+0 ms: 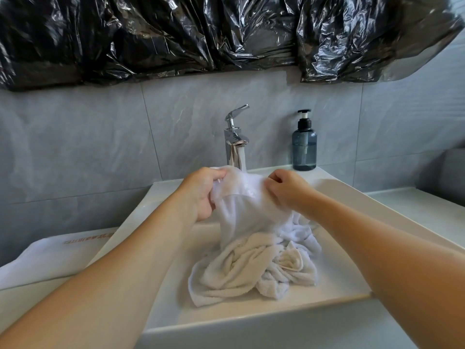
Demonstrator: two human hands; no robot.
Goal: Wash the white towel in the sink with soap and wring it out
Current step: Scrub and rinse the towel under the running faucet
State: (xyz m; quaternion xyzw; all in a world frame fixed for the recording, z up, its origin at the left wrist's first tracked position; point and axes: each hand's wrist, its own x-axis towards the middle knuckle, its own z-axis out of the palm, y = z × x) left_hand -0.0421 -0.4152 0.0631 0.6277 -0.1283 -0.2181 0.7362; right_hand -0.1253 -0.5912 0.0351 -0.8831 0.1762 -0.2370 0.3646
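The white towel (251, 263) lies bunched in the white sink (347, 197), with its upper part lifted under the chrome tap (235, 139). Water runs from the spout onto the raised fold. My left hand (201, 195) grips the towel's left side, fingers curled into the cloth. My right hand (285, 188) pinches the right side of the same fold. A blue-grey soap pump bottle (304, 144) stands on the sink's back rim, right of the tap.
A folded white cloth with printed lettering (50, 258) lies on the counter left of the sink. Black plastic sheeting (226, 34) covers the wall above the grey tiles. A grey object (450, 172) sits at the far right.
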